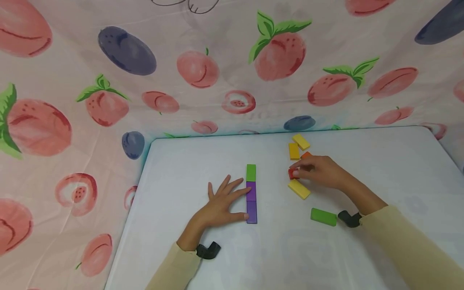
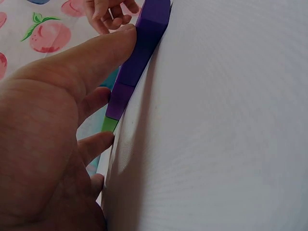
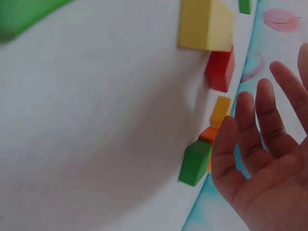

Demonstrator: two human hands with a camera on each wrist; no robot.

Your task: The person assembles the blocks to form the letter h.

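Note:
Two purple blocks (image 1: 251, 191) and a light green block (image 1: 251, 172) lie end to end in a straight row. My left hand (image 1: 221, 205) is spread along the left side of this row. Its thumb and index fingertips rest at the purple blocks; the thumb reaches the nearer purple block (image 2: 144, 48) in the left wrist view. Over a small red block (image 1: 291, 174) hovers my right hand (image 1: 319, 171), thumb and fingertips overlapping it in the head view. From the right wrist, the red block (image 3: 220, 70) stands on the table, apart from my loosely extended fingers (image 3: 247, 125).
A yellow block (image 1: 299, 189) lies just nearer than the red one. Beyond are an orange block (image 1: 306, 154) and two yellow blocks (image 1: 294, 151). A green block (image 1: 324, 216) lies by the right wrist; another green block (image 3: 195, 161) shows under the hand. Fruit-print cloth (image 1: 217, 108) hangs behind the white table (image 1: 181, 161).

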